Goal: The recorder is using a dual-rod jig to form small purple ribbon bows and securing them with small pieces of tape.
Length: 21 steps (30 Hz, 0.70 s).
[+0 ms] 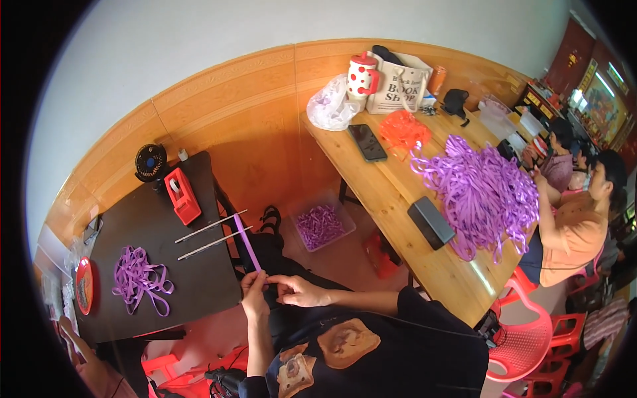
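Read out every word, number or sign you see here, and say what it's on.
Cream bag: large dark letters on the front, legible, but I won't copy the wording.
Dark shirt: a small mark above the toast print, too small to read.
Yellow wall sign, far right: too blurred to read.
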{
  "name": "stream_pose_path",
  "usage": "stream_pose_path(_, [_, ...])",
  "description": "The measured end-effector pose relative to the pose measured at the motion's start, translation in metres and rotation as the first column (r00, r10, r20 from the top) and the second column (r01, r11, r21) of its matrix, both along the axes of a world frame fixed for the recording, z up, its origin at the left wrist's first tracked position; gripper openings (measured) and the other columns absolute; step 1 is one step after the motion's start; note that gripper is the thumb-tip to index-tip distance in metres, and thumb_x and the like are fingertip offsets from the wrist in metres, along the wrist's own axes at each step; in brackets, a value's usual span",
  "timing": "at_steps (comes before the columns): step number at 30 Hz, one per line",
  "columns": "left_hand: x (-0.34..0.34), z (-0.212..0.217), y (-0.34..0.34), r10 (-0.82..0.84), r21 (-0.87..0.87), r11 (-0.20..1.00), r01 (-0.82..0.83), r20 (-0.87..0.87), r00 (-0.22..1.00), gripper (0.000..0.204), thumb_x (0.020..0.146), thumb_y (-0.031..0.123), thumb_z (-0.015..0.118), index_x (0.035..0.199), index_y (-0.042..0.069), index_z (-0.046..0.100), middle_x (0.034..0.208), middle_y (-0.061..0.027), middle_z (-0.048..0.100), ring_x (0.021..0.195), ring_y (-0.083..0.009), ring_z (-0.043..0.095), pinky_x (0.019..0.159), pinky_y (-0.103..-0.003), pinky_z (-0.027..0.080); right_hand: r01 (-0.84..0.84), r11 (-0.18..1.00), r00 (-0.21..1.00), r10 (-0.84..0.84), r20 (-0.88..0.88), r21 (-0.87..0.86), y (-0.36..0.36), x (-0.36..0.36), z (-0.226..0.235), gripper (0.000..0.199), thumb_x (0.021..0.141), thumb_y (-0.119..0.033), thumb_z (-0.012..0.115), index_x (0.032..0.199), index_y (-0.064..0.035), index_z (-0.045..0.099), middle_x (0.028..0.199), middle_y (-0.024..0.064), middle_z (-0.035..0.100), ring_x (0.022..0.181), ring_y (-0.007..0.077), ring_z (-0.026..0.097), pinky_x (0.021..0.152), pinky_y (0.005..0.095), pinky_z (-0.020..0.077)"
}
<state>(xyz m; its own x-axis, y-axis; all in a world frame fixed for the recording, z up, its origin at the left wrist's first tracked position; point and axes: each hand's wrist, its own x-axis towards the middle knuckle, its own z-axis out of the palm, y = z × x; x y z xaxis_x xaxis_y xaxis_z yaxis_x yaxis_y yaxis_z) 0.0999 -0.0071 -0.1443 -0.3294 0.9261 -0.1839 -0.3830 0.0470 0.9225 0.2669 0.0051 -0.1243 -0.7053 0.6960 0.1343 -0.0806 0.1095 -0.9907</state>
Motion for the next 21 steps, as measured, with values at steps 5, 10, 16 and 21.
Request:
stream_pose_path(5, [-0.004, -0.002, 0.007, -0.016, -0.010, 1.000, 0.017, 0.066, 0.998, 0.008, 0.087, 0.011, 0.067, 0.093, 0.008, 0.063, 0.082, -0.0018, 0.064, 0.071, -0.0088, 0.058, 0.063, -0.021, 0.042, -0.029, 0.993, 0.999, 0.031, 0.009, -0.116, -0.005, 0.003, 0.012, 0.062, 0.083, 0.000, 0.061, 0.140, -0.0070, 0.039, 0.070, 0.0002, 0.053, 0.061, 0.0072, 0.052, 0.054, 0.0222, 0.0422])
stream_pose_path(10, [-0.002, 0.013, 0.008, -0.097, 0.000, 0.995, 0.097, 0.107, 0.990, 0.006, 0.088, 0.012, 0.066, 0.091, 0.008, 0.064, 0.078, -0.0016, 0.064, 0.067, -0.0099, 0.059, 0.058, -0.022, 0.043, 0.052, 0.992, 0.998, -0.056, -0.036, -0.111, -0.011, 0.005, 0.011, 0.064, 0.083, 0.000, 0.061, 0.142, -0.0063, 0.036, 0.072, 0.0032, 0.057, 0.061, 0.0090, 0.054, 0.054, 0.0243, 0.0460])
stream_pose_path(16, [0.002, 0.008, 0.005, -0.096, -0.039, 0.994, 0.105, 0.188, 0.978, 0.007, 0.089, 0.014, 0.065, 0.090, 0.007, 0.063, 0.077, -0.0026, 0.064, 0.066, -0.0121, 0.059, 0.059, -0.023, 0.043, 0.453, 0.763, 0.868, -0.496, -0.032, 0.460, 0.008, 0.011, 0.017, 0.043, 0.078, 0.001, 0.064, 0.120, -0.0072, 0.056, 0.074, 0.0070, 0.059, 0.059, 0.0175, 0.059, 0.055, 0.0308, 0.0465])
stream_pose_path(21, [0.007, 0.016, -0.002, -0.095, -0.038, 0.993, 0.109, 0.260, 0.961, 0.007, 0.089, 0.012, 0.063, 0.090, 0.005, 0.062, 0.077, -0.0033, 0.062, 0.067, -0.0110, 0.056, 0.062, -0.023, 0.043, 0.330, 0.318, 0.852, -0.505, -0.135, 0.889, 0.056, -0.001, 0.042, 0.040, 0.071, -0.004, 0.067, 0.110, -0.0085, 0.061, 0.076, 0.0038, 0.052, 0.067, 0.0225, 0.057, 0.058, 0.0346, 0.0454])
